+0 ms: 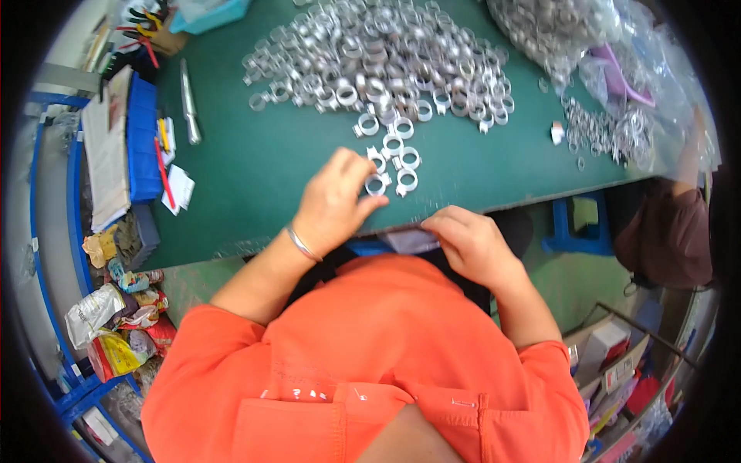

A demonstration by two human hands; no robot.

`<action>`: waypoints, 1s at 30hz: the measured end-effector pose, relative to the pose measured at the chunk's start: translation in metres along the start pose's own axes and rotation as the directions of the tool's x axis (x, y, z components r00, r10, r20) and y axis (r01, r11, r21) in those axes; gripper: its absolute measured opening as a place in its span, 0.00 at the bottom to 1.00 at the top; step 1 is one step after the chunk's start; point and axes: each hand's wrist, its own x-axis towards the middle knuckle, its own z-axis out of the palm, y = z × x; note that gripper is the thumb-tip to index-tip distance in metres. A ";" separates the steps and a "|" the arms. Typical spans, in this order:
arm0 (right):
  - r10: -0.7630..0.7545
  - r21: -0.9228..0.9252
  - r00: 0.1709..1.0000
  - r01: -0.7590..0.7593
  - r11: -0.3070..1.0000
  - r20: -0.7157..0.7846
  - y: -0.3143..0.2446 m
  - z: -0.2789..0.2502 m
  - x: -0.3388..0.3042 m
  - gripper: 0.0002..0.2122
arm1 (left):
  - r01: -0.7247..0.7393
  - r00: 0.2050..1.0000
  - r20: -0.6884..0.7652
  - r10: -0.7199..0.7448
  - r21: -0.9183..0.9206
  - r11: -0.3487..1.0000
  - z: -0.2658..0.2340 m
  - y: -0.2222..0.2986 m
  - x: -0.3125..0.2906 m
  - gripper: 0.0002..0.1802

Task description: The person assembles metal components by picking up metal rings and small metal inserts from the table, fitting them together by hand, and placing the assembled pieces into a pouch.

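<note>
My left hand is over the table near its front edge, its fingers curled and thumb stretched out. Between thumb and fingertips sits a silvery metal ring with a small tab, at the near end of a short double row of similar rings. My right hand is at the table's edge with thumb and fingers pressed together; whatever they hold, if anything, is hidden. Beyond the row spreads a large heap of metal rings.
The green table carries a tapered metal rod and a blue bin at left. Plastic bags of metal parts and a pile of small rings lie at right. Another person's sleeve and a blue stool are at far right.
</note>
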 end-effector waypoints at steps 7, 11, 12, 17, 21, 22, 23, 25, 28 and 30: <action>-0.162 -0.227 0.980 0.133 0.965 -0.115 0.002 -0.003 0.065 0.09 | -0.118 0.991 -0.068 0.114 -0.069 0.991 -0.004 0.001 0.000 0.10; -0.163 -0.201 0.970 0.126 0.972 -0.180 -0.001 -0.008 0.067 0.09 | -0.005 0.994 -0.105 -0.015 -0.181 0.983 -0.004 -0.004 0.002 0.10; -0.163 -0.183 0.961 0.122 0.975 -0.223 -0.002 -0.008 0.069 0.09 | 0.111 0.990 -0.052 -0.134 -0.317 0.942 -0.003 -0.006 0.001 0.11; -0.070 -0.142 0.969 0.036 0.989 -0.237 -0.004 -0.010 0.081 0.07 | 0.141 0.975 -0.088 -0.203 -0.457 0.878 0.006 -0.013 0.007 0.10; -0.112 -0.158 0.938 0.062 0.985 -0.327 -0.001 -0.012 0.080 0.05 | 0.323 0.927 0.112 -0.357 -0.722 0.612 0.010 -0.003 0.011 0.08; 0.065 0.110 0.937 -0.028 0.993 -0.342 -0.005 -0.013 0.077 0.05 | 0.324 0.918 0.141 -0.370 -0.804 0.499 0.012 0.000 0.011 0.07; 0.242 0.371 0.920 -0.118 0.921 -0.309 -0.008 -0.013 0.073 0.05 | 0.321 0.911 0.173 -0.375 -0.869 0.377 0.013 0.003 0.011 0.07; 0.459 0.639 0.864 -0.237 0.732 -0.205 -0.011 -0.012 0.069 0.05 | 0.332 0.899 0.173 -0.402 -0.868 0.368 0.017 0.006 0.013 0.06; 0.503 0.750 0.843 -0.207 0.628 -0.189 -0.012 -0.013 0.073 0.05 | 0.300 0.891 0.174 -0.420 -0.919 0.257 0.014 0.009 0.019 0.06; 0.500 0.766 0.852 -0.216 0.606 -0.155 -0.016 -0.012 0.076 0.05 | 0.273 0.895 0.140 -0.423 -0.922 0.273 0.011 0.009 0.018 0.06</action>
